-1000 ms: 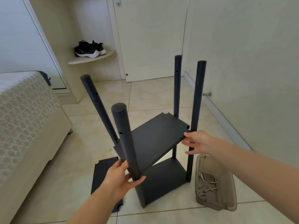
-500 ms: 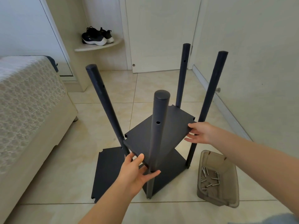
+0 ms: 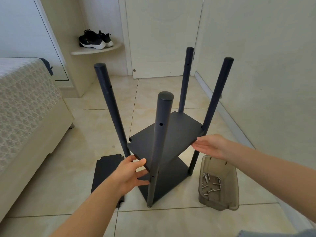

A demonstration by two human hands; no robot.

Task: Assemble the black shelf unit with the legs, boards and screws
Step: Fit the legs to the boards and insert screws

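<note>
Levelling the middle board (image 3: 179,134) between the legs (image 3: 159,134), the left hand (image 3: 130,171) pinches its near corner, thumb above, fingers beneath; the right hand (image 3: 210,146) presses straight, open fingers against the opposite edge, likely aligning screw holes.

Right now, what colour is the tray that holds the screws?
Translucent grey-brown tray, seen in the head view.

Bare hands: left hand (image 3: 127,171), right hand (image 3: 211,147). Left forearm (image 3: 89,211) uncovered from wrist to lower frame edge. Right forearm (image 3: 266,170) uncovered from wrist to right frame edge. Slender outline on both. Patch of grey-blue fabric (image 3: 280,233) in bottom right corner, below right forearm. Sleeve or other garment, cannot tell which. Too blurred for weave or seams.
</note>
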